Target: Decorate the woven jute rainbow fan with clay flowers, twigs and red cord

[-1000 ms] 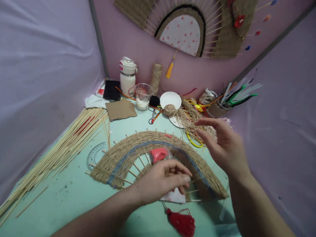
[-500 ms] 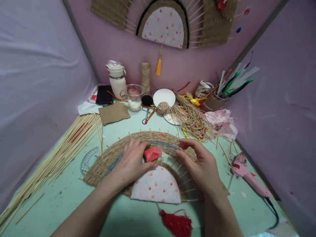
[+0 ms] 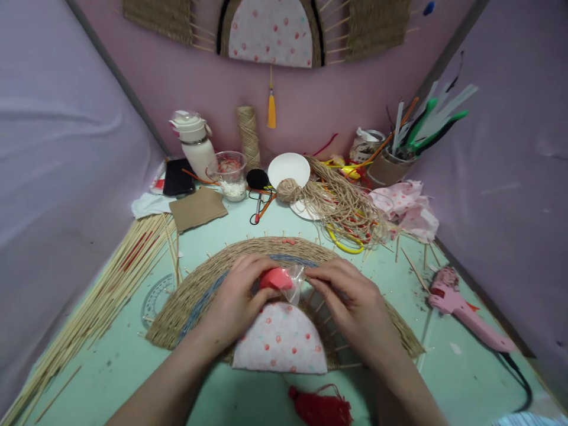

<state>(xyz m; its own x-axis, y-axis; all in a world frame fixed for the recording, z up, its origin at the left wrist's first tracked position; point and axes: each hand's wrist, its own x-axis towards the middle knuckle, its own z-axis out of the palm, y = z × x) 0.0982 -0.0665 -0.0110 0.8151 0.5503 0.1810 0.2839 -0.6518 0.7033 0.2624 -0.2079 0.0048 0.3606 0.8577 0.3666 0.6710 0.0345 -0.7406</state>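
Note:
My left hand [image 3: 242, 290] is closed around a lump of coral-pink clay in a clear plastic bag [image 3: 278, 279]. The fingers of my right hand [image 3: 350, 296] pinch the bag's clear edge on its right side. Both hands are over a woven twine fan [image 3: 213, 278] lying on the table, with a blue band and thin stick ribs. At the fan's base is a half-round of white fabric with pink dots [image 3: 279, 343]. Small pink pieces [image 3: 288, 241] sit near the fan's top edge. A red tassel [image 3: 322, 407] lies below it.
Bamboo sticks [image 3: 102, 284] and a protractor [image 3: 157, 299] lie at left. A pink glue gun [image 3: 470, 319] with a cord rests at right. Behind stand a white bottle [image 3: 195, 145], a plastic cup [image 3: 233, 177], tangled twine [image 3: 350, 207] and a tool can [image 3: 390, 168]. Another fan [image 3: 270, 29] hangs on the wall.
My right hand has moved left and closed on the bag's edge. The bag is now stretched out between both hands. The whole view has shifted slightly.

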